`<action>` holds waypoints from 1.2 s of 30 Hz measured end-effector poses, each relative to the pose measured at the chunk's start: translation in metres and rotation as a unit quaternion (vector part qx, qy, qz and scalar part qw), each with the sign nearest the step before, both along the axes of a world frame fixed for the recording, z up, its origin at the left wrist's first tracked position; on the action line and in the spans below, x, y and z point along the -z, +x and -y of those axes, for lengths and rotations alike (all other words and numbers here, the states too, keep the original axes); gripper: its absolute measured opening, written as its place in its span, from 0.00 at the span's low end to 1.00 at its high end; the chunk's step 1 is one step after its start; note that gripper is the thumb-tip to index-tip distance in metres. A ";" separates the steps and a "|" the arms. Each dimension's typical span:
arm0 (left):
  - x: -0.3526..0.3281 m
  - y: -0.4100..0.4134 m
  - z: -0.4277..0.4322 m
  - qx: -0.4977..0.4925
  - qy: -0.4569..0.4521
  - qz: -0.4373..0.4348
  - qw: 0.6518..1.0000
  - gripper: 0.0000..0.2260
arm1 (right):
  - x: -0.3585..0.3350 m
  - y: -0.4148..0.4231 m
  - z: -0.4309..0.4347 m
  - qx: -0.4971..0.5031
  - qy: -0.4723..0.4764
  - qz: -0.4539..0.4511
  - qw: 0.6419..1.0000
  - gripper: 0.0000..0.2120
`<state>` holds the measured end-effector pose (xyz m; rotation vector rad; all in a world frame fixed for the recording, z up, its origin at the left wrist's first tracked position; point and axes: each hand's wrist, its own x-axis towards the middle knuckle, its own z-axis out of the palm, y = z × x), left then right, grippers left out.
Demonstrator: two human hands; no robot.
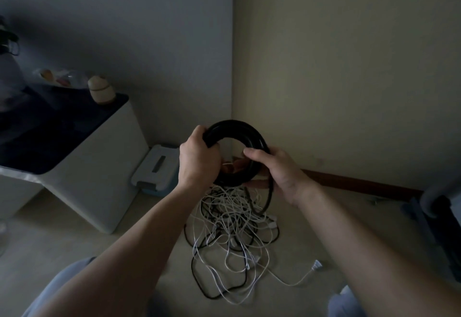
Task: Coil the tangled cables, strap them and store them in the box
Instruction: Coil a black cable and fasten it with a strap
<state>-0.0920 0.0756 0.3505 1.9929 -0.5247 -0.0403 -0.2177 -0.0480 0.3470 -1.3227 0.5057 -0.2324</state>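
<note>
I hold a thick black cable wound into a round coil (237,129) upright in front of me. My left hand (198,159) grips its left side with fingers curled round the loops. My right hand (277,170) grips its right side, thumb across the front. A loose black tail (269,198) hangs from the coil under my right hand. Below on the floor lies a tangled heap of thin white and black cables (234,237), with a white plug (316,265) at its right edge. A light box with a grey-blue latch (156,169) stands on the floor by the wall, lid shut.
A white cabinet with a dark top (99,167) stands at the left, carrying a small round jar (101,89) and other items. The room corner and a brown skirting board (361,183) lie behind the coil. Dark grey furniture (439,214) sits at the right edge.
</note>
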 end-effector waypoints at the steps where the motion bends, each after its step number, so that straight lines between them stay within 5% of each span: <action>1: 0.001 0.000 0.001 -0.012 -0.018 -0.020 1.000 0.07 | 0.003 0.003 -0.006 0.026 0.020 0.005 0.999 0.11; 6: 0.010 -0.005 0.004 -0.096 -0.084 -0.152 0.980 0.08 | 0.014 0.014 -0.028 0.082 0.003 0.012 0.997 0.13; 11: 0.023 -0.022 0.015 -0.136 -0.133 -0.284 0.940 0.12 | 0.016 0.021 -0.047 0.181 0.086 0.045 0.979 0.13; 20: 0.015 -0.027 0.012 0.019 -0.068 -0.368 0.927 0.21 | 0.006 0.017 -0.027 0.230 0.090 0.058 0.967 0.15; 22: 0.013 -0.018 0.009 0.034 -0.028 -0.301 0.953 0.18 | 0.003 0.016 -0.020 0.227 0.035 0.060 0.972 0.12; 25: 0.008 -0.004 0.001 0.078 0.072 -0.045 0.993 0.12 | 0.000 0.015 -0.017 0.172 -0.069 0.046 0.982 0.09; 29: 0.000 0.002 -0.012 0.217 0.094 0.143 0.961 0.21 | -0.005 0.013 -0.019 0.028 -0.201 -0.009 0.979 0.05; 33: 0.000 0.001 -0.017 0.300 0.164 0.088 0.936 0.11 | -0.010 0.009 -0.014 -0.059 -0.307 -0.052 0.949 0.07; 36: 0.002 0.001 -0.015 0.274 0.156 0.104 0.943 0.04 | -0.007 0.008 -0.011 -0.042 -0.274 -0.037 0.960 0.06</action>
